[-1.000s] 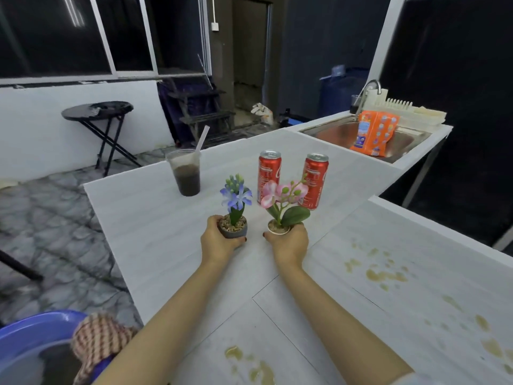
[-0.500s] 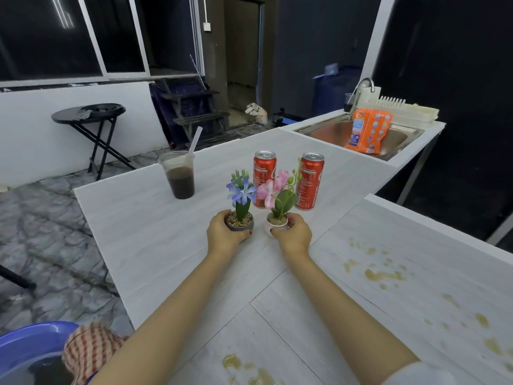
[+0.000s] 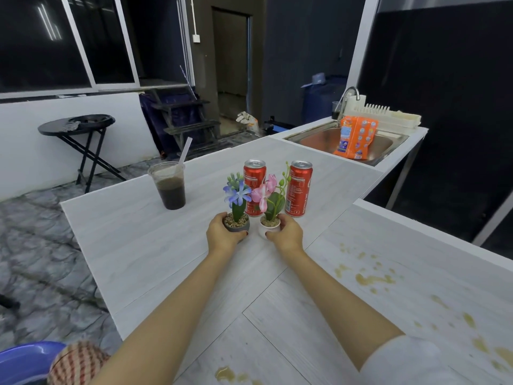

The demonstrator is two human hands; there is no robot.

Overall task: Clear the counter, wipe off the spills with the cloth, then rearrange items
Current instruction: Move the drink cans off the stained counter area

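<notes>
Two small flower pots have just been pushed forward across the counter and now stand directly in front of the two red cans, which a second ago stood clear beyond them. The left hand is curled around the grey pot of blue flowers; the right hand is wrapped around the white pot of pink flowers, thumb on its near side. Both pots look set down on the surface, just beside each other, the grey one below the left can and the white one between that can and the right can. A cup of dark drink with a straw stands well to the left of the cans.

The move appears to gather the loose items into one group on the clean stretch, leaving the stained area bare for wiping. Brown spills lie to the right of the cans and nearer the camera, untouched. The checked cloth sits on a blue basin at the near left, off the counter. The likely next step is to let go of both pots and reach for it.
</notes>
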